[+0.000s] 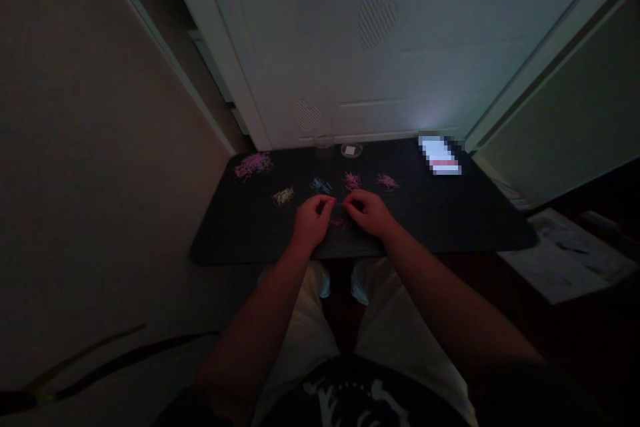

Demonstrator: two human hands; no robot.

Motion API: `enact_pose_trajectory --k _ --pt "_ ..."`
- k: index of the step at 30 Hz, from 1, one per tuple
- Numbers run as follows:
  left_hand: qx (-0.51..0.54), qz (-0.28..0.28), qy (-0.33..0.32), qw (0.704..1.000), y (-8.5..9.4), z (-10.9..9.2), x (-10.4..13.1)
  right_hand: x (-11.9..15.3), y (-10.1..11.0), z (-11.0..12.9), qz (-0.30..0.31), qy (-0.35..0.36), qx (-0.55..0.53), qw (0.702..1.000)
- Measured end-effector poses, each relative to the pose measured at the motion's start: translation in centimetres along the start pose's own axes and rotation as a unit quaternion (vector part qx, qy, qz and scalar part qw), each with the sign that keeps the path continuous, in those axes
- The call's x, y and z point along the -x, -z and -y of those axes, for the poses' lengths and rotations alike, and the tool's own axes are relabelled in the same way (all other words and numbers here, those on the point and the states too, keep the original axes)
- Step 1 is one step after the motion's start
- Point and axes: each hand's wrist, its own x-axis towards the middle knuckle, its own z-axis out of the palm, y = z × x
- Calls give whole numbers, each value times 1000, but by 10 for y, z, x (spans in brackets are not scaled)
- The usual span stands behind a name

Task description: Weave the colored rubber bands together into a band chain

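Dimly, a white panelled door (pixel 300 27) with striped hearts rose behind the dark tabletop (pixel 465 217), which filled the space before it. To the right, below the tabletop, pale sheets (pixel 565 260) lay on the floor. Both forearms crossed the near edge, and the left hand (pixel 311 219) and right hand (pixel 373 212) met near the middle, partly covering a dark pink pile (pixel 339 221) beneath them. A lit, pixelated screen (pixel 440 155) stood at the back right. Along the rear edge were a clear cup (pixel 324 142) and, just beside it, a round clear dish (pixel 351 150) holding a white square. A purple-pink heap (pixel 253 165) sat far left; then came a pale yellow pile (pixel 283 196), a blue pile (pixel 321 185), a bright pink pile (pixel 352 180) and a duller pink pile (pixel 387 181), the blue and bright pink ones just beyond the knuckles. Each hand's fingers were pinched closed at the tips, a thin strip (pixel 339 203) seemingly held between them, above the dark pink pile; its shape was too dim to make out.
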Motion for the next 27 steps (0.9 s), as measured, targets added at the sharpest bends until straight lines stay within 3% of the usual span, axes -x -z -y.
enact_pose_trajectory --k 10,13,18,22,27 --pt "-37 3 0 999 -1 2 0 1 -1 0 -23 -12 41 999" --pt "-36 2 1 999 0 1 1 0 0 -2 -81 -60 115 988" --pt "-28 6 5 1000 0 1 1 -4 14 -11 -161 -176 244 940" --pt "-27 14 2 1000 0 1 1 -4 28 -18 -181 -256 282 907" --pt "-21 15 -3 1000 0 1 1 -1 32 -20 -194 -295 274 895"
